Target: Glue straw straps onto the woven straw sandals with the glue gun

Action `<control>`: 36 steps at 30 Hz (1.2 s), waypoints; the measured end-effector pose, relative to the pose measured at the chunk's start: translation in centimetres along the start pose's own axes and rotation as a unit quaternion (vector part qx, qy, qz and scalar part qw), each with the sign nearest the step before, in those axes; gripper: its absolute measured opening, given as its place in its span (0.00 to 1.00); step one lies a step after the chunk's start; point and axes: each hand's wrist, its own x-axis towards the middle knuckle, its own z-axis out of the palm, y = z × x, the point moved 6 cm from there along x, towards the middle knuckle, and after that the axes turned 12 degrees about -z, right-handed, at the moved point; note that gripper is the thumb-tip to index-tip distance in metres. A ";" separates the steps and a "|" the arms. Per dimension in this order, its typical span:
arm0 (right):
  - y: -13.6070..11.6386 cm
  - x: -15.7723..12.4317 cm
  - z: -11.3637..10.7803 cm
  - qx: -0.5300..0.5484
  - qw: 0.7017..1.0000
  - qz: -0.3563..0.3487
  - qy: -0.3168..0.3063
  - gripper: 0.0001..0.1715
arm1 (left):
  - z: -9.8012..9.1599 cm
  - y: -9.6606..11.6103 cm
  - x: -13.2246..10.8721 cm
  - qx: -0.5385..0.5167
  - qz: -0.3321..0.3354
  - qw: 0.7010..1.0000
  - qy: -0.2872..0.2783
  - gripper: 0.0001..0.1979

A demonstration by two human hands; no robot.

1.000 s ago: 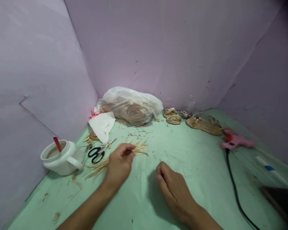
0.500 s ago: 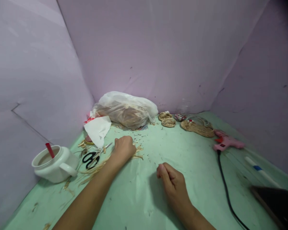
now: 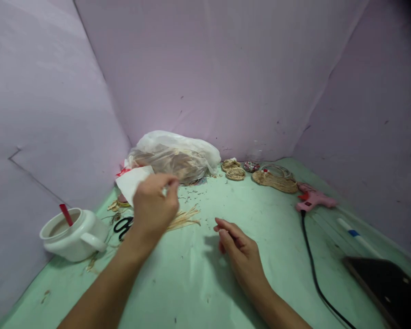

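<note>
My left hand (image 3: 156, 201) is raised above the table with its thumb and fingertips pinched together; whatever it may hold is too small to make out. Beneath and beyond it lie pale dried fibre strips (image 3: 185, 219), and its wrist partly covers a pair of black-handled scissors (image 3: 123, 226). My right hand (image 3: 241, 246) hovers over the bare green tabletop, fingers loosely curled and a little apart from the thumb, with nothing seen in it.
A white pot (image 3: 78, 235) holds a red stick at left. Behind are a plastic bag (image 3: 178, 157) of fibre, white paper (image 3: 132, 183), small woven pieces (image 3: 235, 172) and a woven sole (image 3: 276, 181). At right are a pink glue gun (image 3: 315, 200), a white stick (image 3: 358, 236) and a dark phone (image 3: 387, 288).
My left hand has lifted off the fibre strips and come back toward me and left, now pinched. My right hand's fingers have loosened from a closed curl. The view has shifted slightly.
</note>
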 end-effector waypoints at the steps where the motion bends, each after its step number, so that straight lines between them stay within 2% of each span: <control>1: -0.3 0.0 0.2 0.016 1.000 -0.004 -0.008 0.19 | 1.8 0.1 -1.5 -0.015 -0.037 0.992 -0.122 0.08; 2: -0.6 -0.1 0.4 0.027 0.999 -0.006 -0.020 0.18 | 3.7 0.3 -3.4 -0.030 -0.069 0.967 -0.243 0.08; 3: -0.8 -0.2 0.6 0.034 0.999 -0.005 -0.031 0.16 | 5.1 0.4 -5.1 -0.047 -0.095 0.942 -0.318 0.09; 5: -0.9 -0.3 0.8 0.042 0.998 0.012 -0.037 0.14 | 6.7 0.7 -7.5 -0.071 -0.103 0.915 -0.383 0.11; 7: -0.7 -0.4 0.5 0.041 0.998 0.033 -0.020 0.14 | 7.4 0.4 -8.1 -0.046 -0.074 0.909 -0.407 0.12; 10: -0.2 -0.4 0.0 0.067 0.994 0.089 0.010 0.17 | 7.4 -1.3 -6.5 0.053 -0.038 0.921 -0.383 0.12; 12: 0.2 -0.4 -0.1 0.098 0.987 0.126 0.008 0.19 | 7.2 -2.7 -4.8 0.099 -0.035 0.936 -0.337 0.13; 15: 0.3 -0.4 -0.1 0.121 0.981 0.149 -0.013 0.21 | 7.7 -3.9 -3.9 0.149 0.004 0.936 -0.320 0.11; 19: 0.5 -0.3 0.1 0.124 0.979 0.159 -0.022 0.19 | 9.2 -4.0 -4.8 0.187 0.067 0.926 -0.320 0.12; 22: 0.8 -0.3 0.0 0.119 0.979 0.165 -0.006 0.17 | 9.7 -3.5 -5.3 0.202 0.092 0.926 -0.305 0.11; 24: 1.0 -0.2 -0.1 0.118 0.979 0.166 0.007 0.16 | 9.3 -3.0 -5.1 0.208 0.095 0.932 -0.283 0.12; 26: 0.9 -0.2 -0.1 0.120 0.979 0.163 0.015 0.14 | 8.2 -2.3 -4.6 0.215 0.087 0.941 -0.248 0.12; 29: 0.6 -0.1 -0.1 0.126 0.980 0.154 0.021 0.16 | 5.3 -0.7 -3.6 0.191 0.056 0.964 -0.177 0.11; 30: 0.6 -0.1 -0.1 0.131 0.979 0.153 0.023 0.16 | 4.4 -0.3 -3.4 0.155 0.028 0.975 -0.156 0.10; 31: 0.6 -0.2 -0.1 0.138 0.978 0.152 0.026 0.17 | 3.8 -0.2 -3.4 0.112 -0.014 0.981 -0.158 0.08; 33: 0.6 -0.2 0.0 0.158 0.975 0.153 0.030 0.19 | 4.1 -0.3 -4.1 -0.004 -0.118 0.966 -0.229 0.08; 34: 0.6 -0.2 0.1 0.169 0.973 0.152 0.031 0.21 | 4.8 -0.3 -4.8 -0.067 -0.169 0.943 -0.280 0.08; 36: 0.7 -0.2 0.3 0.187 0.971 0.148 0.027 0.22 | 6.5 -0.2 -6.5 -0.186 -0.261 0.876 -0.362 0.08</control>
